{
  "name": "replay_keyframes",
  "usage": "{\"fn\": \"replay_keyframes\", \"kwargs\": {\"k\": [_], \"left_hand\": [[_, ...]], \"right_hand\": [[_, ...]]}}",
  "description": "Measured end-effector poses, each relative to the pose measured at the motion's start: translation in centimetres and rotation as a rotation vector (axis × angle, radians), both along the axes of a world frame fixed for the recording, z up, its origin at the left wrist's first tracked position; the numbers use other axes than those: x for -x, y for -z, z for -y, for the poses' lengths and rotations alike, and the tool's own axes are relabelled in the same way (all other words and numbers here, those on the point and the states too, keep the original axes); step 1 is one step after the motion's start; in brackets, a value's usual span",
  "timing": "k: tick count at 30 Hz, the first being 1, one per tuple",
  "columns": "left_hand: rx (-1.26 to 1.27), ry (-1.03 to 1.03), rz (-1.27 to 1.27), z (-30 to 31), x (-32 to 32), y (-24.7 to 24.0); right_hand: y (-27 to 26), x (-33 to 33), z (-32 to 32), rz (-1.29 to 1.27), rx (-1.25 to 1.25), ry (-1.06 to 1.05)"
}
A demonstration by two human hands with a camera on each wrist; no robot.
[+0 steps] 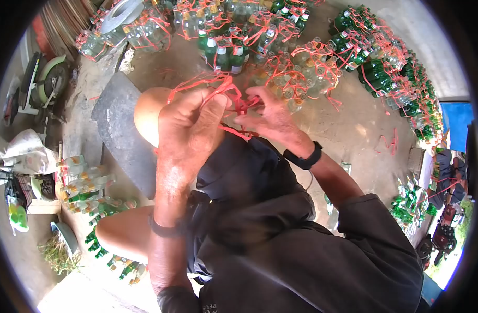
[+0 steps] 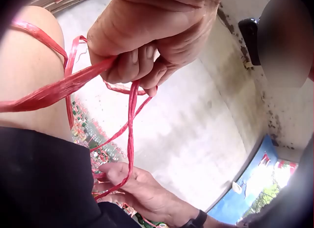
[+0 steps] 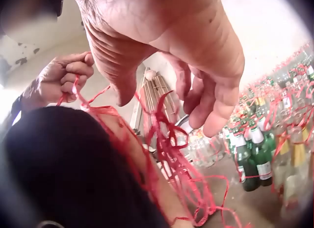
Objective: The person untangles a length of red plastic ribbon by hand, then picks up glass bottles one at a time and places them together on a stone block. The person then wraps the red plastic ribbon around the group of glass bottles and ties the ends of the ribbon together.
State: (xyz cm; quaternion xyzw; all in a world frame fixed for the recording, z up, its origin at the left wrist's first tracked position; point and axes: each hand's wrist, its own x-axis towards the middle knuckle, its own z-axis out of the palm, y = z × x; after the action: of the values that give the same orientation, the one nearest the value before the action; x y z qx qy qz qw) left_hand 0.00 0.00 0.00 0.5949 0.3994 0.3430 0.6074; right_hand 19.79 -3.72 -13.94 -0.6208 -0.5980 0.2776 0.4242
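Note:
Red plastic twine (image 1: 240, 107) hangs in a loose tangle between both hands, over the person's bare knee (image 1: 147, 112). My left hand (image 1: 189, 122) grips strands of it in curled fingers; in the left wrist view a flat red strand (image 2: 54, 90) runs out from under that fist. Across the tangle, my right hand (image 1: 273, 117) has its thumb and fingers spread apart. The right wrist view has this hand (image 3: 167, 37) with a gap between thumb and fingertips, and the bunched twine (image 3: 171, 159) hanging beyond and below them.
Bundles of green bottles (image 1: 226, 55) and clear bottles (image 1: 296, 78), tied with red twine, stand ahead and along the right wall. More bottles (image 1: 87, 182) lie at the left, near a dark grey board (image 1: 124, 125). Loose twine (image 1: 389, 142) lies on the floor.

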Motion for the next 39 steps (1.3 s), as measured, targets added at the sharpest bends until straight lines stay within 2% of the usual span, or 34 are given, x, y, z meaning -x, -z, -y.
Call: {"fn": "replay_keyframes", "kwargs": {"k": [2, 6, 8, 9, 11, 12, 14, 15, 17, 18, 23, 25, 29, 31, 33, 39], "left_hand": [[-0.015, -0.067, 0.03, 0.2, -0.1, -0.1], [-0.036, -0.116, -0.036, 0.1, 0.7, -0.6], [-0.015, -0.128, -0.053, 0.1, 1.1, -1.1], [-0.013, -0.13, -0.052, 0.1, 1.4, -1.0], [-0.039, -0.196, -0.063, 0.0, 2.1, -0.7], [-0.039, -0.197, -0.061, -0.1, 2.4, -0.7], [-0.023, -0.272, -0.045, -0.4, 3.0, -0.8], [-0.025, -0.272, -0.043, -0.6, 3.4, -0.9], [-0.051, -0.313, -0.006, -0.9, 4.1, -1.2], [-0.047, -0.34, -0.035, -0.9, 4.4, -1.7], [-0.053, -0.374, 0.008, -2.0, 8.1, -1.8], [-0.025, -0.468, 0.062, -2.3, 9.0, -2.4], [-0.037, -0.578, 0.13, -2.8, 10.9, -3.1], [-0.045, -0.571, 0.156, -3.1, 12.1, -3.5], [-0.047, -0.653, 0.138, -3.1, 12.5, -4.4], [-0.084, -0.654, 0.151, -3.5, 13.9, -4.8]], "right_hand": [[-0.2, 1.2, -0.3, 0.071, -0.01, 0.037], [1.6, 1.9, -1.6, 0.015, -0.113, 0.067], [1.6, 1.8, -1.5, -0.269, -0.146, 0.029], [1.9, 1.4, -1.4, -0.268, -0.143, 0.027], [2.5, 0.1, -1.0, -0.487, -0.026, -0.031], [2.0, -0.5, -0.7, -0.486, -0.025, -0.032], [0.7, -1.8, -0.1, -0.641, 0.318, 0.058], [0.9, -2.8, 0.1, -0.639, 0.317, 0.057], [1.4, -4.4, 0.3, -0.964, 0.323, -0.062], [0.4, -4.3, 0.3, -0.939, 0.39, 0.045], [0.9, -7.7, 1.4, -0.975, 0.443, 0.101], [1.3, -9.0, 1.8, -0.878, 0.509, 0.115], [1.4, -11.3, 2.8, -0.863, 0.52, 0.132], [2.5, -12.9, 3.2, -0.945, 0.544, 0.176], [3.1, -14.1, 3.6, -0.981, 0.551, 0.195], [3.8, -16.1, 5.2, -1.133, 0.567, 0.237]]}}
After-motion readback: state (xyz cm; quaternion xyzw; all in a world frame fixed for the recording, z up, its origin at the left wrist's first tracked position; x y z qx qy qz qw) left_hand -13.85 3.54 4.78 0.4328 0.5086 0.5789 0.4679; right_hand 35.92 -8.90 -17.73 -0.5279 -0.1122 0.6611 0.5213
